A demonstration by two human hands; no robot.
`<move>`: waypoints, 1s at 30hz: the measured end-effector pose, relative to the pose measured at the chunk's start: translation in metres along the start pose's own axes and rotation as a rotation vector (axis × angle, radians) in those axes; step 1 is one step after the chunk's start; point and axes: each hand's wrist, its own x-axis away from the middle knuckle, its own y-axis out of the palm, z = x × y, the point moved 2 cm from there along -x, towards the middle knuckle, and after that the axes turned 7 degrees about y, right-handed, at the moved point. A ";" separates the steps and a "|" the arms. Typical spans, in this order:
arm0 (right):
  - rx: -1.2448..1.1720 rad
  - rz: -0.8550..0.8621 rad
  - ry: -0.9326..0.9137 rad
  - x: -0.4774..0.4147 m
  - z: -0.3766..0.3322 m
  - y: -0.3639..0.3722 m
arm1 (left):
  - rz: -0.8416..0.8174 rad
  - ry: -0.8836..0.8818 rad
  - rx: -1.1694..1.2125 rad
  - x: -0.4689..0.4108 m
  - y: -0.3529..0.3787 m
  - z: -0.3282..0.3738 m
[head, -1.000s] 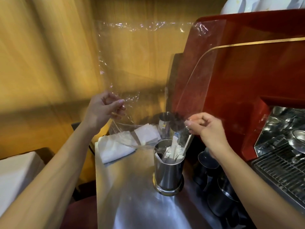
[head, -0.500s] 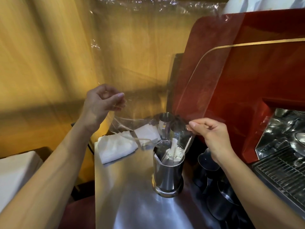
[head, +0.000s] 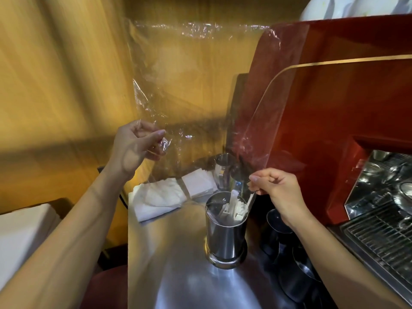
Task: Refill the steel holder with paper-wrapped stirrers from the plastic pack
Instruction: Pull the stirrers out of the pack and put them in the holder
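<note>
Both hands pinch the upended clear bag [head: 196, 90], right hand [head: 275, 188] holding its mouth just above the steel cup [head: 226, 233] (nearer than left hand [head: 133, 150]).

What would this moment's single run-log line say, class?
left hand: pinching bag | right hand: pinching bag | clear plastic bag: upended over holder, looks empty | steel holder: upright on counter, stirrers inside

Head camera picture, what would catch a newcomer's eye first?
The big clear plastic pack, held up in the middle by the left hand and right hand. Below it, the steel holder with white stirrers, and the red coffee machine on the right.
</note>
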 end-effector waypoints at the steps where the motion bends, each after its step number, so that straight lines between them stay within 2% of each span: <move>1: -0.009 0.002 -0.007 -0.001 -0.002 0.000 | 0.010 0.002 -0.007 -0.001 -0.001 0.001; 9: -0.060 -0.016 -0.102 -0.011 -0.024 0.001 | 0.120 0.050 -0.053 -0.007 -0.010 0.013; 25: -0.005 -0.105 -0.007 -0.002 -0.002 0.010 | 0.226 -0.029 -0.045 0.002 -0.041 0.010; 30: -0.003 -0.123 0.016 0.001 0.001 0.012 | 0.203 -0.023 -0.040 0.014 -0.043 0.008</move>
